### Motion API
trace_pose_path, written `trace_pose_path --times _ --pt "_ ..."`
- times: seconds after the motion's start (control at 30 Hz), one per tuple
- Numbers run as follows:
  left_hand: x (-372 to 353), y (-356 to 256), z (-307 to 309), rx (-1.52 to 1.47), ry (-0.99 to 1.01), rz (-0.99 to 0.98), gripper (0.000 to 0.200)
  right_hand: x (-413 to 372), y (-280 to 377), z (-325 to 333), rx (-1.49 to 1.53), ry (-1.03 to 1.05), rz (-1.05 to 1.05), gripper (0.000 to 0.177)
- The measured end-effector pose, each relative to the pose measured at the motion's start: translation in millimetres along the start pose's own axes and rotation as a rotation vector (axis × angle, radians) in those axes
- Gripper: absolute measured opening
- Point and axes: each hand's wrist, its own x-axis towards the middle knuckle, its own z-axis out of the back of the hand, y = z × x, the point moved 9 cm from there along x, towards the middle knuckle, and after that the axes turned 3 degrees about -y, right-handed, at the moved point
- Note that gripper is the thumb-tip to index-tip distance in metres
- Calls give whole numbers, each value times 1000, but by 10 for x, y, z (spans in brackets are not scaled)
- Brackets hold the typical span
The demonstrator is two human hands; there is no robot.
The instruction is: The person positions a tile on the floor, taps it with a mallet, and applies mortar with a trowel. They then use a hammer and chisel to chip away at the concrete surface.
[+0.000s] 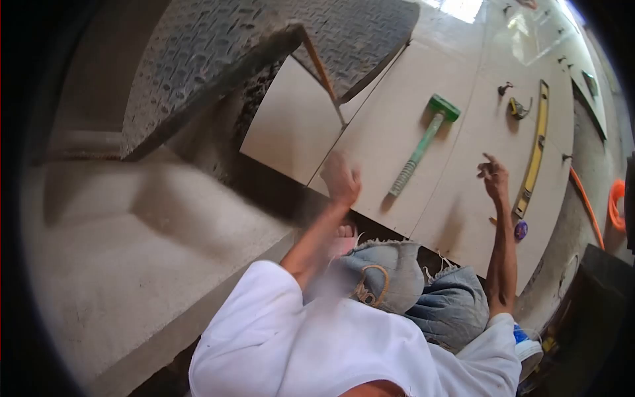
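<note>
Large, smooth, matt beige tiles lie flat side by side with thin straight joints between them. On the middle tile (377,129) rests a mallet (421,144) with a blocky green head at the far end, a pale green shaft and a ribbed, coil-textured grip at the near end; it lies slanted, between the two hands and a little farther off. The left hand (340,178) is at the near edge of this tile, just left of the mallet's grip; it is too blurred to tell how far its fingers are closed or whether they have hold of anything. The right hand (495,177) is low over the neighbouring tile (456,205) on the right, fingers spread wide apart and holding nothing. Just right of it lies a long, slim yellow spirit level (534,149), and near its near end a small round purple object (520,230). At the far left a dark steel plate (218,46) with a raised diamond tread overhangs rough, grainy concrete (132,231). A thin orange hose (585,202) curves along the right. Frayed blue jeans (397,278) and white sleeves fill the near edge.
</note>
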Motion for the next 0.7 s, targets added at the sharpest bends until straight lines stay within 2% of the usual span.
trace_pose_path --times 0.03,0.1,0.17,0.2,0.23,0.27,0.3,0.33,0.37,0.4,0.43,0.47,0.53,0.57,0.63,0.67,0.7 --pt "-210 -212 -9 -108 88 -88 58 -128 88 -87 128 20 -55 32" --pt "-479 -638 47 -56 156 -146 59 -251 216 -150 182 -25 -48 18" --pt "-487 -1019 -26 -172 267 -263 59 -365 520 -223 46 -98 -6 27" --pt "-593 -1159 -66 -220 346 -321 58 -470 668 -293 82 -106 46 36" --pt "-638 -1232 -126 -227 417 -348 56 -551 615 -478 198 -47 12 35" --pt "-683 -1279 -203 -241 515 -390 54 -644 426 -712 133 -192 213 33" --pt "-747 -1351 -288 -253 613 -438 52 -755 377 -874 217 -196 88 25" --pt "-756 -1468 -321 -227 621 -600 43 -900 865 -724 348 -80 206 19" --pt "-790 -1435 -442 -238 649 -715 38 -926 753 -781 309 -221 253 18" --pt "-694 -1598 -486 -229 842 -633 41 -988 824 -631 261 -366 292 18" --pt "-631 -1721 -530 -307 883 -550 44 -934 713 -582 268 -227 188 19" --pt "-620 -1883 -493 -410 960 -330 43 -894 729 -364 279 -129 96 21" --pt "-730 -2128 -618 -525 1210 155 46 -1007 655 140 262 -342 63 27" --pt "-855 -2401 -603 -771 1328 308 46 -1041 821 416 302 -394 85 29" --pt "-920 -3044 -389 -1087 1443 -149 59 -1177 1385 594 369 -275 314 33" --pt "-887 -3290 -231 -1228 1446 -172 62 -1296 1659 535 329 -99 401 38" --pt "-886 -3586 -94 -1389 1448 -105 64 -1467 1825 647 227 -261 560 45"
